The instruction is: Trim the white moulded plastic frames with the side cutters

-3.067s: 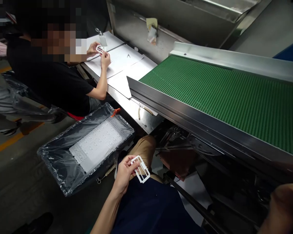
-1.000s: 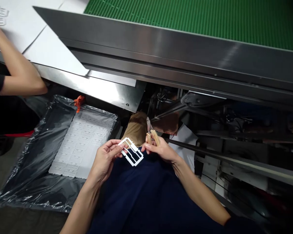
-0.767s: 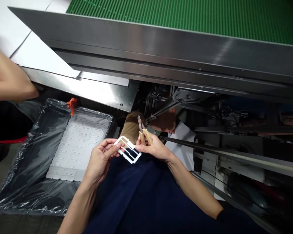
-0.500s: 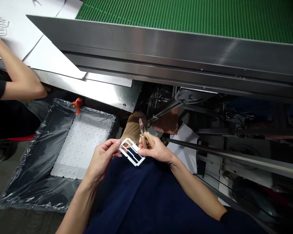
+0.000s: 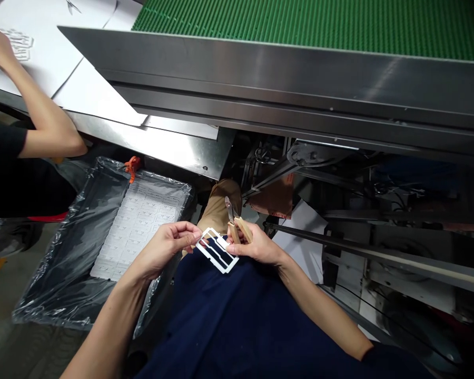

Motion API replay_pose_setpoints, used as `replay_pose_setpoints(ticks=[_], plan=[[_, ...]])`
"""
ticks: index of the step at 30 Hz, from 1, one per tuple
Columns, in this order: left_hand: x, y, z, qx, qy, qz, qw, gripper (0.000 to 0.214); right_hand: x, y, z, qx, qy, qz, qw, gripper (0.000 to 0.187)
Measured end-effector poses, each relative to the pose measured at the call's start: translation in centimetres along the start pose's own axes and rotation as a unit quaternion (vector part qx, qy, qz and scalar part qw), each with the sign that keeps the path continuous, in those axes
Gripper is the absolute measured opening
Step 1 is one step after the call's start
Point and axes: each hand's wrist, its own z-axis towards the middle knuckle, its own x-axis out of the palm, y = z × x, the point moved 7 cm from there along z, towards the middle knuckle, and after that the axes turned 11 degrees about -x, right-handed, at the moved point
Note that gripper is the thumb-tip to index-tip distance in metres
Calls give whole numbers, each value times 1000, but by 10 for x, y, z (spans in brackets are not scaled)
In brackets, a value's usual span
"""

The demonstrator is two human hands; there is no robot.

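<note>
With my left hand [image 5: 173,243] I am pinching the upper-left corner of a white plastic frame [image 5: 221,242] between thumb and fingertips, and the frame is hanging tilted in front of my navy top [image 5: 229,316], its long slots facing up at me. My right hand [image 5: 256,245] is gripping a pair of nippers [image 5: 243,230] by the tan handles, which are standing a little apart; the metal tip is pointing away from me, over my tan trouser leg [image 5: 221,200]. My right thumb is also resting at the frame's right side, so both hands are meeting there. To my left, a plastic-lined tray [image 5: 114,181] is holding white pieces [image 5: 136,226] in rows, and an orange clamp [image 5: 132,167] is sitting on its far rim. Beyond it, a co-worker's arm [image 5: 49,118] is reaching over paper-covered metal table [image 5: 181,150], the hand lying beside a cluster of thin frames [image 5: 21,45]. Ahead of me, a green conveyor belt [image 5: 319,31] is running crosswise behind its metal side rail [image 5: 284,66].
</note>
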Motion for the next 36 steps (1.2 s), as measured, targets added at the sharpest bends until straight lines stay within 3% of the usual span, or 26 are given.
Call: replay_pose_setpoints(ticks=[5, 10, 13, 18, 20, 25, 30, 36], plan=[[0, -3, -3, 16, 1, 49, 999, 20, 6, -2, -2, 5, 23, -15, 1000, 29], [3, -21, -15, 127, 0, 133, 983, 17, 22, -9, -3, 12, 77, 25, 997, 29], [10, -26, -24, 154, 37, 147, 976, 18, 31, -14, -2, 5, 102, 32, 994, 31], [21, -23, -32, 132, 77, 203, 967, 19, 21, 5, -7, 11, 106, -138, 985, 32], [22, -27, -36, 143, 65, 233, 960, 20, 9, 27, -12, 5, 93, -257, 962, 37], [21, -40, -44, 191, 16, 291, 937, 17, 0, 73, -25, -2, 128, -495, 859, 34], [26, -41, -47, 212, -5, 404, 890, 21, 5, 85, -22, 34, 174, -598, 781, 34], [27, -39, -50, 203, -12, 440, 875, 21, 12, 93, -13, 14, 216, -638, 739, 35]])
